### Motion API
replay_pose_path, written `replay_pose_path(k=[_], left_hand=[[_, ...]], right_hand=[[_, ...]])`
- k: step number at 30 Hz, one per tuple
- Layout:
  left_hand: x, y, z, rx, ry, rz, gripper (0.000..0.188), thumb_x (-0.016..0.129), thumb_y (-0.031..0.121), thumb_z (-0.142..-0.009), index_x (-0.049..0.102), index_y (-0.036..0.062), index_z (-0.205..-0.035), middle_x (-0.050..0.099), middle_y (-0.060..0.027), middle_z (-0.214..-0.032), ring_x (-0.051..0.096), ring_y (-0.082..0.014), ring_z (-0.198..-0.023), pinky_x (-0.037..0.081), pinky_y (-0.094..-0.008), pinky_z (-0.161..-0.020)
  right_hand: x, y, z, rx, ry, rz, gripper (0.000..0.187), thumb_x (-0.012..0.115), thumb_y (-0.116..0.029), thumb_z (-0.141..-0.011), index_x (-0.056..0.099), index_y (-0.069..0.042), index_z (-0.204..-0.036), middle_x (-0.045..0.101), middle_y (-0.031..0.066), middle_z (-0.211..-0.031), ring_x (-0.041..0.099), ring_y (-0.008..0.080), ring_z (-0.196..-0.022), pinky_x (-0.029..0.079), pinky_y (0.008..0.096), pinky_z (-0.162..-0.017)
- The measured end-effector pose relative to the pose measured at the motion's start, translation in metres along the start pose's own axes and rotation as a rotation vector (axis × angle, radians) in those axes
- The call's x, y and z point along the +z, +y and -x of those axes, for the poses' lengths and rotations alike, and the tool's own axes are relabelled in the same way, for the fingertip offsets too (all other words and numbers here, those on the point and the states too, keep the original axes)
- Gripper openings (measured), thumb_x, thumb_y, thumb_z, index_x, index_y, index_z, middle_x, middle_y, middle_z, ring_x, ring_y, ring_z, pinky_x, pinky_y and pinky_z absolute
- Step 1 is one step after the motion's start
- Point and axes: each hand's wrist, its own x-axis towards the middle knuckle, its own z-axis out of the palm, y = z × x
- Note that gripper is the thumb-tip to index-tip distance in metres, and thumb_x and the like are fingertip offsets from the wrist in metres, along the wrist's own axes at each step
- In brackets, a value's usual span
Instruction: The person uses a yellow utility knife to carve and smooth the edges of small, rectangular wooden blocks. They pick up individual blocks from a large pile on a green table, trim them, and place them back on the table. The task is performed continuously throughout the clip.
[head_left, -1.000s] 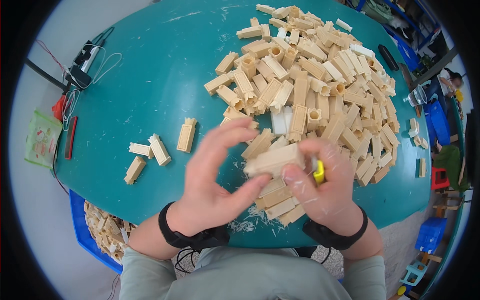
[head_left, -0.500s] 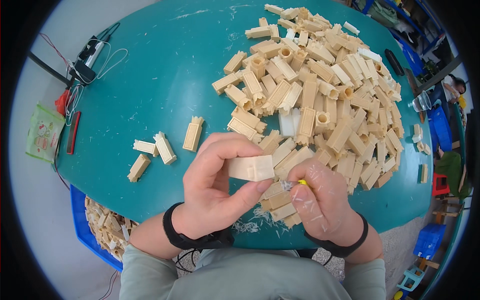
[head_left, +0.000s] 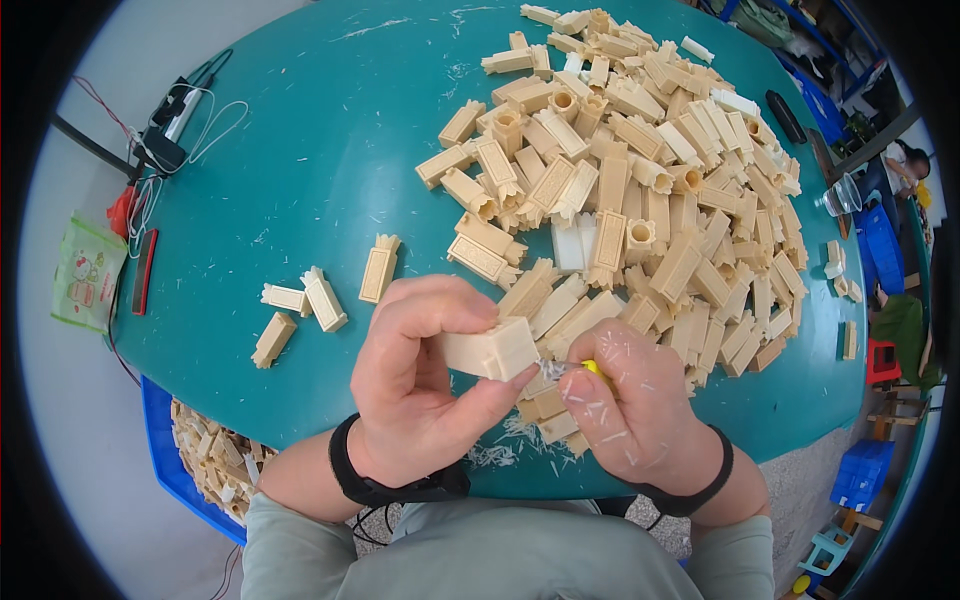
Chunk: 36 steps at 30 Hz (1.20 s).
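My left hand (head_left: 405, 390) grips a cream rectangular plastic piece (head_left: 492, 350) between thumb and fingers, its plain end turned toward the right. My right hand (head_left: 640, 405) is closed round a small trimming knife (head_left: 592, 368), of which a bit of yellow handle shows. The short blade points left, its tip close to the piece's right end and covered in shavings; whether it touches cannot be told. White shavings also cling to my right thumb and fingers. Below the hands, more shavings (head_left: 500, 452) lie on the table's near edge. Similar pieces lie right behind both hands.
A large pile of cream pieces (head_left: 615, 185) covers the right half of the green table (head_left: 280, 150). Several loose pieces (head_left: 322, 300) lie left of my hands. A blue bin (head_left: 160, 450) of pieces stands at lower left. A power strip (head_left: 180, 110) and cables sit at far left.
The piece has moved slightly left and been tilted in my left hand, so its end faces show differently. My right hand with the knife has shifted a little left.
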Motion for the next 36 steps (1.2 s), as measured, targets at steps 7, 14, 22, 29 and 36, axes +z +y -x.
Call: replay_pose_path(k=[7,14,22,29,36], left_hand=[[-0.001,0.001,0.001,0.026,-0.007,-0.028,0.042,0.072,-0.004,-0.061,0.050,0.0016,-0.096,0.049,-0.0108,-0.097,0.051,-0.0163,-0.085,0.042,-0.0257,-0.073],[0.002,0.002,0.000,-0.003,-0.027,-0.013,0.041,0.073,-0.005,-0.060,0.052,0.0019,-0.094,0.050,-0.0111,-0.095,0.051,-0.0155,-0.083,0.042,-0.0245,-0.071],[0.002,0.003,0.001,-0.045,-0.091,-0.010,0.038,0.073,-0.001,-0.060,0.053,0.0033,-0.092,0.053,-0.0101,-0.091,0.052,-0.0159,-0.079,0.042,-0.0255,-0.068],[0.001,0.003,-0.001,-0.059,-0.361,0.104,0.035,0.074,0.003,-0.065,0.053,0.0044,-0.092,0.053,-0.0095,-0.092,0.053,-0.0166,-0.082,0.042,-0.0276,-0.069],[-0.005,-0.003,-0.003,-0.153,-0.252,0.244,0.036,0.071,0.000,-0.065,0.055,0.0011,-0.097,0.053,-0.0093,-0.096,0.051,-0.0170,-0.089,0.040,-0.0277,-0.077]], right_hand=[[0.001,-0.001,0.001,-0.016,0.024,0.040,0.024,0.062,-0.022,-0.079,0.050,-0.001,-0.076,0.050,0.0107,-0.064,0.049,0.0251,-0.046,0.038,0.0317,-0.041],[0.000,0.002,-0.001,-0.044,0.033,0.068,0.024,0.063,-0.022,-0.078,0.050,-0.002,-0.075,0.050,0.0106,-0.063,0.049,0.0250,-0.046,0.038,0.0314,-0.040],[-0.002,0.004,-0.002,-0.065,0.048,0.104,0.025,0.061,-0.023,-0.080,0.049,-0.003,-0.073,0.048,0.0110,-0.061,0.048,0.0261,-0.046,0.038,0.0319,-0.041],[-0.009,0.010,-0.007,0.075,0.048,0.059,0.025,0.055,-0.023,-0.085,0.050,-0.002,-0.073,0.047,0.0123,-0.061,0.049,0.0294,-0.053,0.038,0.0351,-0.047],[-0.017,-0.003,-0.006,0.071,-0.020,-0.029,0.028,0.058,-0.028,-0.082,0.052,-0.003,-0.072,0.049,0.0118,-0.062,0.050,0.0289,-0.053,0.039,0.0345,-0.047]])
